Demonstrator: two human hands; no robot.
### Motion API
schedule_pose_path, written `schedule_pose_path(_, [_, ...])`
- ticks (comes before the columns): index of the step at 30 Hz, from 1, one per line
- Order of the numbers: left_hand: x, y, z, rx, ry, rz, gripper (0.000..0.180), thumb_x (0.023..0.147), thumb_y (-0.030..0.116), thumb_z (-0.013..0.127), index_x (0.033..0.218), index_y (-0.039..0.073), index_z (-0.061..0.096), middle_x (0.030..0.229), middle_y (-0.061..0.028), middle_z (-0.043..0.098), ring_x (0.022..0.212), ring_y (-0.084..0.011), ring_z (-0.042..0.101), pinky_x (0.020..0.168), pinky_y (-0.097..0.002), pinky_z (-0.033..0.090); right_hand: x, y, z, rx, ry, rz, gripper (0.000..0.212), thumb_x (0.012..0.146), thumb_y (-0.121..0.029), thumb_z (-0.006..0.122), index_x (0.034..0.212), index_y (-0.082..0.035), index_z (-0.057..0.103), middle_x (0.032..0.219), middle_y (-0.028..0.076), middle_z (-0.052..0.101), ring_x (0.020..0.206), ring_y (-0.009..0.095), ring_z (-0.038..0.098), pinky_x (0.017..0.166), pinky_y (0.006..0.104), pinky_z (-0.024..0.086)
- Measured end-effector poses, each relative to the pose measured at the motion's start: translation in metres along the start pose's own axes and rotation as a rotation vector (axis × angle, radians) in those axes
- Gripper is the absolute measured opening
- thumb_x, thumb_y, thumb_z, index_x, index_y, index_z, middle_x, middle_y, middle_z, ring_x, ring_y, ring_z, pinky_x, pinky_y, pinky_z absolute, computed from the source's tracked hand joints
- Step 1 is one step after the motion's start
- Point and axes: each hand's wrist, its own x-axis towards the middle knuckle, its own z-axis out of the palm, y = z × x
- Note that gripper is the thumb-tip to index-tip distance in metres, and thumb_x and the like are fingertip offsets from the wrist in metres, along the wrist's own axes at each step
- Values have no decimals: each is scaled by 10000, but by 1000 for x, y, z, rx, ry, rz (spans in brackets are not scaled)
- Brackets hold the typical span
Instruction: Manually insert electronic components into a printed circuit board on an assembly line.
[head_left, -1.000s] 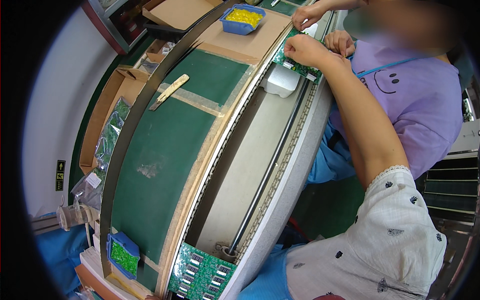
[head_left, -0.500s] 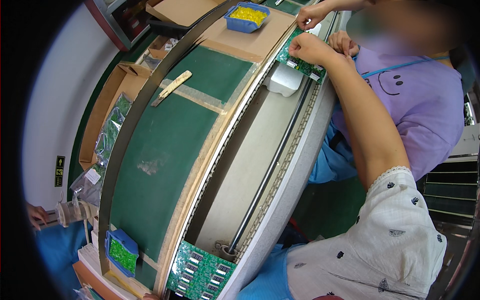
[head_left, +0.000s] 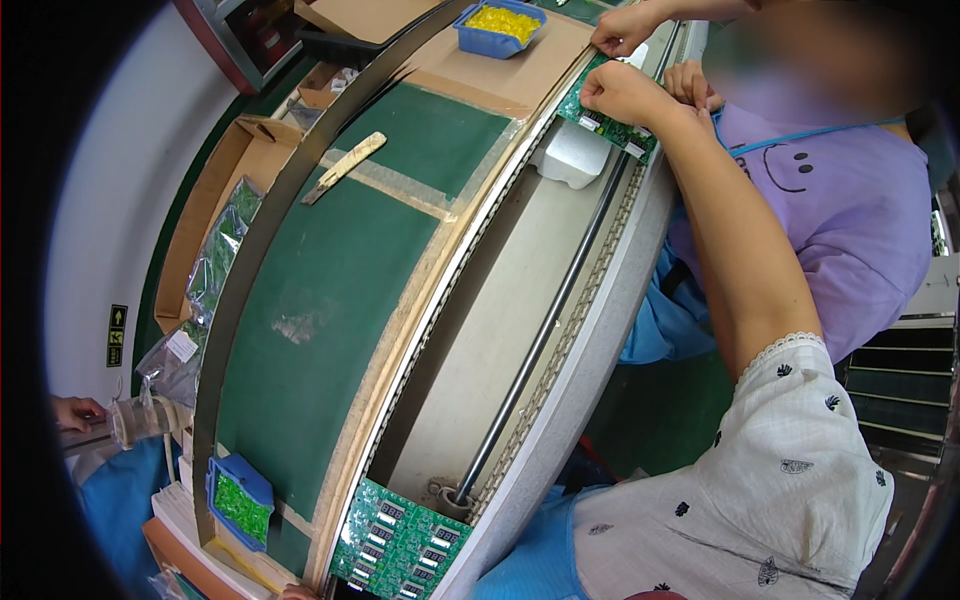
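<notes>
"Well, head view: right hand (head_left: 625, 93)?"
"Curled, fingers (head_left: 592, 98) nearly closed over a green circuit board (head_left: 622, 136) far along the conveyor (head_left: 605, 310); can't tell of any hold."
"And left hand (head_left: 298, 593)?"
"Barely in at the lower edge; can't tell how open or gripping what."
"Containers?"
"Far up the tabletop (head_left: 330, 270), a blue bin (head_left: 487, 43) of yellow pieces (head_left: 502, 22); at the near end, a second bin (head_left: 250, 478) of green pieces (head_left: 240, 508)."

Right hand (head_left: 625, 95) curled at far circuit board (head_left: 605, 125), co-worker's hands (head_left: 622, 32) just beside. Near board (head_left: 400, 540) sits on conveyor (head_left: 590, 345), blue bin (head_left: 248, 478) of green parts (head_left: 240, 508) to its left.
</notes>
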Motion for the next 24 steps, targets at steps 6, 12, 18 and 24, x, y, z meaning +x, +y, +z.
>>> schedule_pose_path(6, [1, 0, 2, 6, 28, 39, 504, 827, 523, 560, 774, 24, 516, 698, -63, 483, 622, -219, 471, 611, -320, 377, 0, -3, -5, -4, 41, 15, 156, 764, -164, 639, 827, -36, 701, 734, 151, 659, 711, 245, 651, 664, 349, 506])
schedule_pose_path(12, [1, 0, 4, 28, 65, 20, 515, 826, 536, 546, 767, 26, 511, 708, -62, 481, 619, -223, 465, 626, -322, 379, -2, 2, -28, 123, 219, 83, 249, 838, -270, 660, 902, -33, 702, 698, 88, 654, 636, 144, 615, 610, 288, 480])
schedule_pose_path(18, [3, 9, 16, -33, 79, 39, 398, 874, 414, 493, 757, 34, 507, 689, -61, 475, 617, -214, 464, 642, -316, 382, -35, -113, 2, 511, 549, -140, 261, 847, -283, 660, 969, -57, 704, 788, 85, 665, 699, 153, 603, 654, 295, 483])
schedule_pose_path(24, [4, 10, 22, 17, 73, 28, 284, 902, 268, 443, 739, 42, 499, 634, -54, 456, 606, -209, 458, 651, -311, 380, -75, -212, 43, 625, 490, -404, 160, 812, -195, 603, 811, -64, 695, 799, 131, 624, 825, 318, 595, 745, 426, 484])
